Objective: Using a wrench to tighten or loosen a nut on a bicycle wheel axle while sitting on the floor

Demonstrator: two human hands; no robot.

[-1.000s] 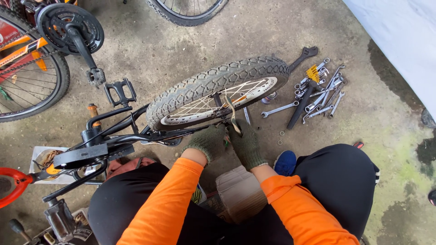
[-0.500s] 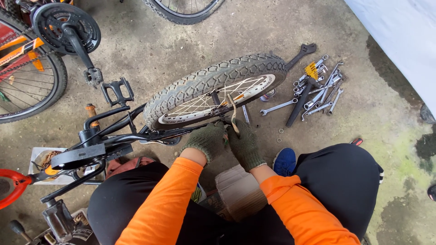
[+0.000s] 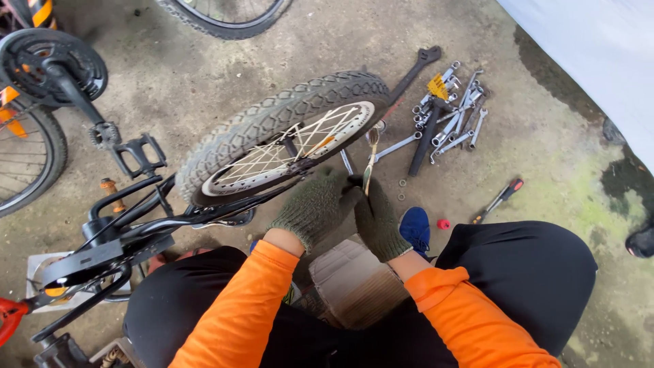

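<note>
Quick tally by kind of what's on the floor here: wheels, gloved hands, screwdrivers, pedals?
Bicycle wheels: 3 (small wheel at the hands, one at left edge, one at top)
Gloved hands: 2 (left hand, right hand)
Screwdrivers: 1
Pedals: 1
Total: 7

Wrench pile on concrete, screwdriver nr it, cardboard.
</note>
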